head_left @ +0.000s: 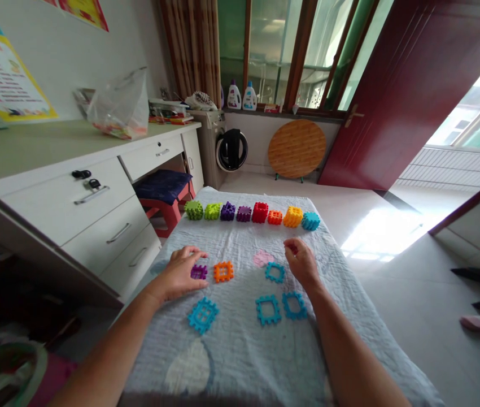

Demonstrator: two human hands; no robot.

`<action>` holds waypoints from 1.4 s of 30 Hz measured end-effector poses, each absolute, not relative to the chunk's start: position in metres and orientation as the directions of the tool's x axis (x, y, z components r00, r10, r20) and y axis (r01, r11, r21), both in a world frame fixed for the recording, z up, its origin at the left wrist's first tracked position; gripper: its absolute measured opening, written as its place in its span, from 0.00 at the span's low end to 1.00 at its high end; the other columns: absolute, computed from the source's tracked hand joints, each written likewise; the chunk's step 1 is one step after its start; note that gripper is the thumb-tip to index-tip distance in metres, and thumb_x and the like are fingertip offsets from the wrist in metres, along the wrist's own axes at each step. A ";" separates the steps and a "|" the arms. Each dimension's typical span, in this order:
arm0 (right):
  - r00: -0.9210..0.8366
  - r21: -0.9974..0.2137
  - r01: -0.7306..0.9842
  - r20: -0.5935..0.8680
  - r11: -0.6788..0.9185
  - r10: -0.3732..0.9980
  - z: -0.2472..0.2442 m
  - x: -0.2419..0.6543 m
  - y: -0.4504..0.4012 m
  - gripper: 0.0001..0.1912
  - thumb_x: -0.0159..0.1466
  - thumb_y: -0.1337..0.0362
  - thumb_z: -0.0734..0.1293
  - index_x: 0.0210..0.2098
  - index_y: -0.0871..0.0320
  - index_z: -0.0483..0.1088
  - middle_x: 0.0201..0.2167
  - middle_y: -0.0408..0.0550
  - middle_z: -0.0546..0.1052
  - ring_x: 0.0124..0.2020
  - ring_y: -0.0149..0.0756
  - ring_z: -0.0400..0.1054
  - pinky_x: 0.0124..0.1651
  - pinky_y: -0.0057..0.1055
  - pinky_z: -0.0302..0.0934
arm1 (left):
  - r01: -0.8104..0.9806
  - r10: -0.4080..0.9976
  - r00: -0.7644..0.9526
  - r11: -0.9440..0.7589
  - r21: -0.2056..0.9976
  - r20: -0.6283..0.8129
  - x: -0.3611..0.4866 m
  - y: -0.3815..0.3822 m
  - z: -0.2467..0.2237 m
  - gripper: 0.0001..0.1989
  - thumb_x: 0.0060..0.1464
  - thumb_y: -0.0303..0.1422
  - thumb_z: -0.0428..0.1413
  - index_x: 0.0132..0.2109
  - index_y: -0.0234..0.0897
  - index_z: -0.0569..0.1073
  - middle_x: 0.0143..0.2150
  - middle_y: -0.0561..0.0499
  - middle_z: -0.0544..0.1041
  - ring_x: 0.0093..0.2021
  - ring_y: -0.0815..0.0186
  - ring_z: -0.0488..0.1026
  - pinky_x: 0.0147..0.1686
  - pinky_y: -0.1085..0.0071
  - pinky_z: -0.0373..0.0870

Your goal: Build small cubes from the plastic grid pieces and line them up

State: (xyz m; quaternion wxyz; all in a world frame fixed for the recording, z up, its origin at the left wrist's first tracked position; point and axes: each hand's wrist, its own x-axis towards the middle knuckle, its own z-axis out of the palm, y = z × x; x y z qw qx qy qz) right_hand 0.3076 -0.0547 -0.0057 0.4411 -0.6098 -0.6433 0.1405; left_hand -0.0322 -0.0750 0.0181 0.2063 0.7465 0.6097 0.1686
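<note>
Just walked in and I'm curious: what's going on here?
A person's left hand is spread around a flat purple piece on the cloth. The right hand has curled fingers; whether it holds anything is unclear. An orange piece and four blue pieces lie loose. Farther back, eight colourful toothed blocks form a row.

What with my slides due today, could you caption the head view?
Left hand spread around a flat purple piece, right hand near a blue frame, eight colourful blocks lined up beyond.

Round wooden tabletop (pixel 297 148), red door (pixel 369 85)
</note>
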 end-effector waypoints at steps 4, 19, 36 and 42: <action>-0.043 -0.668 0.710 0.274 0.222 0.961 -0.005 0.310 -0.058 0.09 0.57 0.64 0.62 0.36 0.59 0.71 0.29 0.45 0.72 0.30 0.33 0.65 0.37 0.31 0.60 | 0.881 0.972 0.231 -0.186 0.435 -0.052 -0.039 -0.080 0.015 0.31 0.34 0.37 0.63 0.51 0.42 0.73 0.51 0.44 0.70 0.52 0.51 0.66 0.54 0.61 0.61; -0.369 -0.449 0.798 0.164 0.402 0.915 0.000 0.306 -0.074 0.21 0.49 0.67 0.69 0.44 0.57 0.68 0.39 0.48 0.67 0.42 0.39 0.60 0.46 0.34 0.56 | 0.679 0.954 0.207 -0.299 0.670 0.217 0.025 -0.041 0.002 0.22 0.44 0.29 0.57 0.50 0.39 0.70 0.51 0.45 0.68 0.48 0.58 0.71 0.47 0.64 0.69; -0.300 -0.442 0.810 0.252 0.385 0.920 -0.009 0.289 -0.072 0.25 0.54 0.63 0.69 0.51 0.58 0.66 0.45 0.51 0.70 0.46 0.43 0.60 0.52 0.39 0.55 | 0.670 0.918 0.329 -0.392 0.631 0.222 0.019 -0.049 -0.009 0.30 0.39 0.25 0.58 0.54 0.37 0.71 0.54 0.42 0.72 0.57 0.53 0.64 0.60 0.59 0.56; -0.306 -0.451 0.817 0.188 0.359 0.933 -0.012 0.287 -0.070 0.24 0.55 0.61 0.68 0.51 0.58 0.66 0.47 0.50 0.70 0.48 0.42 0.59 0.52 0.38 0.54 | 0.675 0.894 0.365 -0.446 0.588 0.259 0.018 -0.045 -0.010 0.30 0.38 0.23 0.55 0.54 0.35 0.70 0.47 0.44 0.75 0.49 0.56 0.69 0.54 0.61 0.62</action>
